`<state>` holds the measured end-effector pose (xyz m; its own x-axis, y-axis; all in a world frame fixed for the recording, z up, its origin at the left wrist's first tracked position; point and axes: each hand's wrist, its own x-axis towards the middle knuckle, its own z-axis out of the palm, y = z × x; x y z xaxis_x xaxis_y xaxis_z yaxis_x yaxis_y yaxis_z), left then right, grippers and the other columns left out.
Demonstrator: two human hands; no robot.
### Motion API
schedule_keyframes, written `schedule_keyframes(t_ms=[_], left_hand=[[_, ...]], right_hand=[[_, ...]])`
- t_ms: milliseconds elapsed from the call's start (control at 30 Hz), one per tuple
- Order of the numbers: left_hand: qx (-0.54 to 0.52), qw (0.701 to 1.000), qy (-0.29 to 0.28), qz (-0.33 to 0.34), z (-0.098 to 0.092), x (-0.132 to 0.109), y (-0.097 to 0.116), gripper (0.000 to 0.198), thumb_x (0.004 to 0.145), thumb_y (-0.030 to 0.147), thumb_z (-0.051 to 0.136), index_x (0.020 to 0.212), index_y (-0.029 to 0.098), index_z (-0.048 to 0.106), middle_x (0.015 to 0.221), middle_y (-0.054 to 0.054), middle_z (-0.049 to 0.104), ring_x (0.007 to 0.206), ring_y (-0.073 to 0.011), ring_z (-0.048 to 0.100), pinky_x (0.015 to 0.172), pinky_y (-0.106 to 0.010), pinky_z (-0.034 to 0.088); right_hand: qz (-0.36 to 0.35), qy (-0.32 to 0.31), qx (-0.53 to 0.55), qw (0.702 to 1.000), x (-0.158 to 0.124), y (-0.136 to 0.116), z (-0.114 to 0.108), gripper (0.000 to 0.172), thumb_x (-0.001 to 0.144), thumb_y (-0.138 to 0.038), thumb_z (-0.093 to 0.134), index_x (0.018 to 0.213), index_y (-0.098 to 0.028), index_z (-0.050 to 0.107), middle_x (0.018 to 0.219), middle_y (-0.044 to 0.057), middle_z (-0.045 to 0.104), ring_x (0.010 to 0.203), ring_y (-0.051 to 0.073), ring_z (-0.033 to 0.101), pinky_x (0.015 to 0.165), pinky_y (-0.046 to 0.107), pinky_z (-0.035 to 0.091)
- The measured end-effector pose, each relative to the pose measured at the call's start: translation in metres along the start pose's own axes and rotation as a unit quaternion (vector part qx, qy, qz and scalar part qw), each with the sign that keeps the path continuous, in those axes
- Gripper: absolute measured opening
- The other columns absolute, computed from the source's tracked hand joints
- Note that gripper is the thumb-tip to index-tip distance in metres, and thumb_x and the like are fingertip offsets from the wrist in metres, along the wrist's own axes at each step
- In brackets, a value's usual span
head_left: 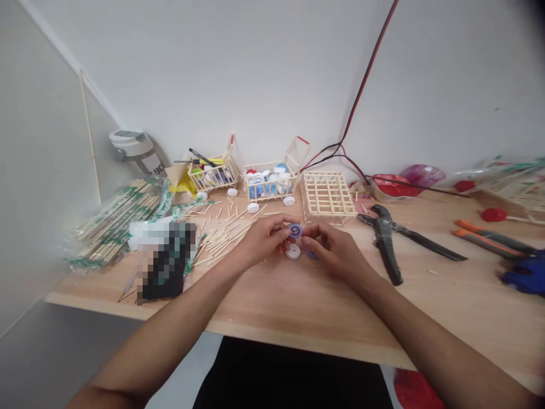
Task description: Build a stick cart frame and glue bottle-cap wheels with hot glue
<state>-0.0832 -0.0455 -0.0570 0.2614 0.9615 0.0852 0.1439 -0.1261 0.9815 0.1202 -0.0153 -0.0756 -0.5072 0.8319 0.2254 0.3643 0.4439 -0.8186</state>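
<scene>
A purple-blue bottle cap (296, 230) with a dark round mark is pinched in my left hand (270, 234), just above the table. My right hand (330, 244) has its thumb and fingers closed at the cap's right edge. Below the held cap, a white bottle cap (293, 252) with a small dark spot at its middle lies on the wood. Another blue cap (312, 254) shows in part beneath my right hand. Behind my hands stands a box-like frame of sticks (327, 196).
Two stick carts stand at the back, one with bottle caps (270, 184), one with caps and pens (215, 173). Loose cut sticks (221, 241), bagged sticks (117, 221) and a black pouch (168, 261) lie left. Black cutters (385, 241) and orange-handled pliers (494, 238) lie right.
</scene>
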Motion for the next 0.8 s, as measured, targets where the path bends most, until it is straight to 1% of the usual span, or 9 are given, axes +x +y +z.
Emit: schedule_keyframes(t_ms=[100,200,267,300,367,467,567,700,800], left_hand=[[0.051,0.998,-0.012,0.04,0.005,-0.003,0.004,0.031,0.09,0.022,0.054,0.119,0.015,0.062,0.077,-0.001,0.067,0.063,-0.0104,0.063,0.062,-0.021,0.048],[0.141,0.987,0.001,0.083,0.01,-0.006,0.007,0.033,0.088,0.014,0.052,0.119,0.02,0.065,0.085,-0.002,0.071,0.072,-0.0116,0.064,0.072,-0.023,0.048],[0.18,0.979,0.012,0.099,0.013,-0.008,0.009,0.037,0.087,0.011,0.052,0.119,0.022,0.066,0.089,-0.001,0.071,0.077,-0.0124,0.064,0.075,-0.023,0.047],[0.185,0.978,0.015,0.098,0.013,-0.008,0.009,0.037,0.086,0.011,0.052,0.119,0.022,0.066,0.087,-0.001,0.071,0.077,-0.0127,0.064,0.075,-0.023,0.047],[0.166,0.983,0.014,0.08,0.014,-0.008,0.009,0.037,0.087,0.013,0.053,0.12,0.022,0.067,0.081,0.0,0.069,0.074,-0.0126,0.063,0.073,-0.023,0.046],[0.111,0.993,0.009,0.046,0.014,-0.007,0.008,0.035,0.087,0.016,0.054,0.12,0.021,0.067,0.077,0.0,0.068,0.069,-0.0121,0.063,0.07,-0.022,0.047],[0.075,0.997,0.008,0.034,0.015,-0.007,0.008,0.035,0.086,0.017,0.055,0.119,0.02,0.067,0.074,0.0,0.067,0.065,-0.0117,0.063,0.068,-0.022,0.047],[0.086,0.995,0.017,0.037,0.018,-0.009,0.011,0.034,0.086,0.017,0.055,0.118,0.019,0.067,0.071,0.0,0.066,0.064,-0.0114,0.063,0.067,-0.022,0.047],[0.086,0.995,0.03,0.041,0.019,-0.009,0.013,0.031,0.086,0.017,0.056,0.114,0.018,0.067,0.071,0.0,0.066,0.065,-0.0113,0.063,0.067,-0.022,0.048]], right_hand=[[0.007,0.007,-0.001,1.0,0.0,-0.001,0.0,0.026,0.089,-0.044,0.06,0.098,-0.02,0.065,0.084,0.002,0.069,0.068,0.015,0.058,0.062,0.027,0.044],[0.001,0.003,-0.024,1.0,0.001,0.0,0.0,0.022,0.089,-0.041,0.059,0.091,-0.02,0.064,0.074,0.0,0.062,0.061,0.013,0.052,0.058,0.026,0.04],[-0.002,-0.008,-0.014,1.0,0.001,0.001,0.0,0.021,0.089,-0.04,0.057,0.088,-0.019,0.062,0.072,-0.001,0.059,0.061,0.013,0.051,0.057,0.027,0.039],[-0.002,-0.015,0.001,1.0,0.001,0.002,0.0,0.021,0.09,-0.039,0.057,0.088,-0.019,0.061,0.073,-0.001,0.059,0.063,0.014,0.051,0.058,0.027,0.039],[0.0,-0.029,0.03,0.999,0.002,0.004,0.0,0.021,0.09,-0.039,0.056,0.087,-0.02,0.06,0.074,0.0,0.058,0.064,0.014,0.052,0.059,0.027,0.04],[0.0,-0.041,0.067,0.997,0.002,0.006,0.0,0.022,0.09,-0.041,0.056,0.086,-0.02,0.059,0.074,0.0,0.059,0.066,0.015,0.052,0.06,0.027,0.042],[0.005,-0.048,0.095,0.994,0.003,0.004,0.0,0.021,0.089,-0.04,0.056,0.085,-0.02,0.06,0.077,0.002,0.061,0.069,0.015,0.053,0.061,0.027,0.044],[0.025,-0.049,0.124,0.991,0.004,-0.001,-0.001,0.021,0.087,-0.04,0.059,0.083,-0.019,0.059,0.075,0.001,0.059,0.067,0.014,0.052,0.059,0.026,0.042],[0.044,-0.063,0.167,0.983,0.005,-0.004,-0.002,0.024,0.085,-0.043,0.061,0.084,-0.019,0.058,0.072,0.0,0.057,0.063,0.013,0.051,0.057,0.026,0.041]])
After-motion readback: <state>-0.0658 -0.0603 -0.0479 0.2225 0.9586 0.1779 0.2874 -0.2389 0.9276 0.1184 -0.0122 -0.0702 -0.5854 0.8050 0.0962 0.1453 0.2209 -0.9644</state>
